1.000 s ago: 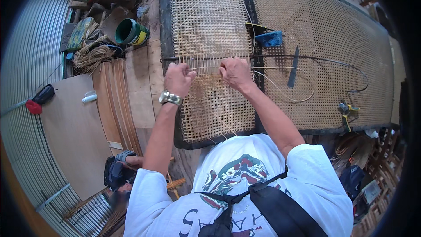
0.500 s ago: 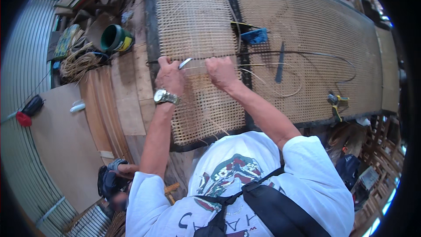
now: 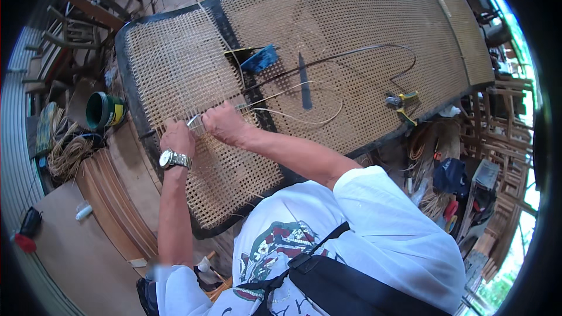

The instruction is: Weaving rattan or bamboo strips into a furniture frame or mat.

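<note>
A woven cane panel (image 3: 228,190) with black edging lies under both my hands. My left hand (image 3: 177,137), with a metal-banded watch above it, is closed at the weave near the panel's left edge. A short, shiny pale strip (image 3: 192,120) sticks up at its fingertips. Just to its right, my right hand (image 3: 225,124) is curled against the weave; what its fingers hold is hidden. Beyond the right hand, a loose cane strand (image 3: 341,107) loops over the panel. A long dark rod (image 3: 328,57) runs from the weave near my hands and curves off to the right.
On the panel lie a blue object (image 3: 260,58), a dark flat blade-like tool (image 3: 305,85) and yellow-handled pliers (image 3: 403,103). A green bucket (image 3: 104,110) and coiled cane (image 3: 71,153) stand at left. Wooden chair frames (image 3: 506,140) crowd the right side.
The view has turned, so the panel slants and sits farther left. My right hand is closer to my left hand and the pale strip. Both hands stay closed at the weave.
</note>
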The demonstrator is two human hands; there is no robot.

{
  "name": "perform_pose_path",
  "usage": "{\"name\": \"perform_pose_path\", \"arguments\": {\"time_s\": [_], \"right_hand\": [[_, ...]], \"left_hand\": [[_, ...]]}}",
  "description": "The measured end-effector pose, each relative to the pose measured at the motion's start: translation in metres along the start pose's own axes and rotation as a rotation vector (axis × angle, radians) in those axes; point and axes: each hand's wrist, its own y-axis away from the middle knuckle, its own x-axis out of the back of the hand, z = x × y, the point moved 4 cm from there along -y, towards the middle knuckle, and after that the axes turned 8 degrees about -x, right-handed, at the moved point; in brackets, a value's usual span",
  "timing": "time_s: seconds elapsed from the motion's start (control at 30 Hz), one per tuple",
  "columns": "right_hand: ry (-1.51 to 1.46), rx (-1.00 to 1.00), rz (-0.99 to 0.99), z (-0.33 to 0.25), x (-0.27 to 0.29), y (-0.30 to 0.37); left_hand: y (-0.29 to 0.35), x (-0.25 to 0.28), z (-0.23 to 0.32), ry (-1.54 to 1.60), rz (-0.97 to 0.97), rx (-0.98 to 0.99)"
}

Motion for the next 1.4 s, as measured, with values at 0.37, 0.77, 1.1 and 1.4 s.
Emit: {"name": "perform_pose_path", "arguments": {"time_s": [0.37,0.77,1.1,1.4], "right_hand": [[-0.192,0.022,0.069,0.015,0.012,0.007],[-0.197,0.02,0.004,0.013,0.007,0.005],[-0.302,0.051,0.072,0.091,0.044,0.035],[-0.012,-0.298,0.14,0.223,0.077,0.117]], "left_hand": [[-0.01,-0.006,0.017,-0.15,-0.048,-0.081],[-0.007,-0.002,0.008,-0.195,-0.142,0.031],[0.156,0.099,-0.295,0.003,0.209,0.418],[0.056,0.057,-0.042,0.096,0.363,-0.172]]}}
